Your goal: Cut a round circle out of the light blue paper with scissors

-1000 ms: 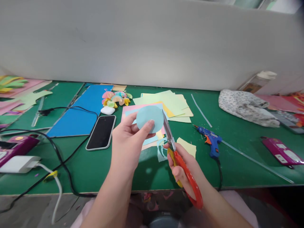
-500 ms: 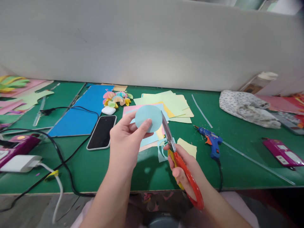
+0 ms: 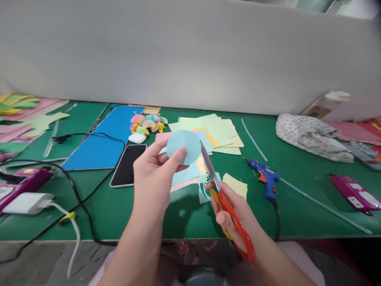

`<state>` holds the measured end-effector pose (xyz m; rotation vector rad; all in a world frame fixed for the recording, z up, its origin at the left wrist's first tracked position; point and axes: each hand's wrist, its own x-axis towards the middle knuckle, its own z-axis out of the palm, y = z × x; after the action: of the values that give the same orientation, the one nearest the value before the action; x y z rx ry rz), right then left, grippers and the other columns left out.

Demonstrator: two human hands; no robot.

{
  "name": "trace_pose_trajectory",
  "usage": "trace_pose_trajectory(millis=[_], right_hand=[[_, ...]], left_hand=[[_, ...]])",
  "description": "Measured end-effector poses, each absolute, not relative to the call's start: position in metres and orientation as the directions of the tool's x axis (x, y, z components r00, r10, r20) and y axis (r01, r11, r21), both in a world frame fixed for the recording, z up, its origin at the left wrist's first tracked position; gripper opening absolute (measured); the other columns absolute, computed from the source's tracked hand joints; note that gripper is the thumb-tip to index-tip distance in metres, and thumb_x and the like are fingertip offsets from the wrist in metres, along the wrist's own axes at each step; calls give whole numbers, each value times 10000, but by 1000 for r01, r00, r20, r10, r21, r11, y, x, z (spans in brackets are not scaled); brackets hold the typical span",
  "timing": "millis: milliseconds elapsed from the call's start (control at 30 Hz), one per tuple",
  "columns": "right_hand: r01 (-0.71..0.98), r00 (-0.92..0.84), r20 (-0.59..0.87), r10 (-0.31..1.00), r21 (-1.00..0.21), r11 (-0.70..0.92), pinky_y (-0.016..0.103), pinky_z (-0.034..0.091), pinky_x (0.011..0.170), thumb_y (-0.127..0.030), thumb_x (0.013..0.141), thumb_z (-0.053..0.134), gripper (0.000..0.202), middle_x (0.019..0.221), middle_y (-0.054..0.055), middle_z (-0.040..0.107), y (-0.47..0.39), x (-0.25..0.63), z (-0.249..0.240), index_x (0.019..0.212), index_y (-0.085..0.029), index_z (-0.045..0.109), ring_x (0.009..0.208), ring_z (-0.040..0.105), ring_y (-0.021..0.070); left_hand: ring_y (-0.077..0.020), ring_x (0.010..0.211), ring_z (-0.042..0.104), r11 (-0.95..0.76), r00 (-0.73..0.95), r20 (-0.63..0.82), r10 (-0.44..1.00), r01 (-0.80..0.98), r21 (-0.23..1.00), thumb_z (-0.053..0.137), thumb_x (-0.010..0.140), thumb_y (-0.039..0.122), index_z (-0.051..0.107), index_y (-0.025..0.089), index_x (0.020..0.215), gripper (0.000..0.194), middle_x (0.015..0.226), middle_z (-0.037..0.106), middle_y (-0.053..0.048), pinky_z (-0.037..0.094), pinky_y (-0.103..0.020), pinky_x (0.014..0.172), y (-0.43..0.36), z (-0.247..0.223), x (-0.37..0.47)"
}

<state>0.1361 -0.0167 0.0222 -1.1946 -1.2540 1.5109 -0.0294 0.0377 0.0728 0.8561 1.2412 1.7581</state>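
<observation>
Between thumb and fingers, my left hand (image 3: pixel 154 171) pinches a light blue paper circle (image 3: pixel 186 143), held up above the table. My right hand (image 3: pixel 232 208) is wrapped round the handles of a pair of scissors (image 3: pixel 212 171) with one red and one yellow handle. The blades point up and away, close together, with their tip beside the right edge of the circle. Beneath lie sheets of pastel paper (image 3: pixel 208 127), and near the scissors' pivot are thin blue paper offcuts (image 3: pixel 204 192). A pale yellow scrap (image 3: pixel 235 184) lies behind my right hand.
A blue glue gun (image 3: pixel 266 178) with a long glue stick lies at the right. Left are a phone (image 3: pixel 127 165), a white earbud case (image 3: pixel 137 138), small paper flowers (image 3: pixel 147 124), a blue board (image 3: pixel 104 135) and black cables (image 3: pixel 80 198). A patterned cloth (image 3: pixel 306 137) sits far right.
My left hand has moved slightly left with the paper circle, so a little more gap shows by the scissors' tip. The right hand and scissors stay nearly the same.
</observation>
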Motion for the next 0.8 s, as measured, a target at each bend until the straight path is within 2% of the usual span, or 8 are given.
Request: trace_pose_trajectory(millis=[100,200,300,433,800], right_hand=[[-25,-252,-136,958,-989,-147,247,307,521,-885,531,777,913,681,-67,410,-14,138,13,1167,-237,679,593,300,115],[-64,-264,-89,960,-992,-109,262,352,562,-895,471,763,955,728,-54,490,-12,140,4,1187,-268,690,589,355,114],[-109,-273,-97,957,-985,-131,258,334,539,-897,447,749,993,793,-39,534,-11,142,-2,1218,-277,672,588,377,109],[-177,-313,-107,944,-970,-169,256,289,474,-888,439,767,1040,849,-36,548,-10,143,-6,1265,-271,629,525,342,79],[-212,-289,-112,951,-961,-178,250,268,487,-907,411,761,1080,875,-27,558,-10,142,1,1269,-270,605,554,342,82]], left_hand=[[-121,617,737,-201,-464,76,883,-226,953,909,637,253,810,200,925,308,641,753,52,628,-177,543,38,72,-30],[-119,624,739,-203,-453,90,887,-209,957,908,639,248,809,202,937,317,655,758,52,626,-172,546,38,72,-30],[-127,636,744,-201,-428,110,897,-172,964,909,646,267,807,199,947,325,665,761,46,626,-176,549,37,71,-29],[-129,627,742,-183,-378,122,918,-129,975,903,668,288,803,199,968,328,666,764,43,625,-179,552,35,71,-28],[-129,596,725,-169,-266,144,953,-72,983,886,700,311,793,190,968,308,683,761,27,628,-194,549,31,72,-27]])
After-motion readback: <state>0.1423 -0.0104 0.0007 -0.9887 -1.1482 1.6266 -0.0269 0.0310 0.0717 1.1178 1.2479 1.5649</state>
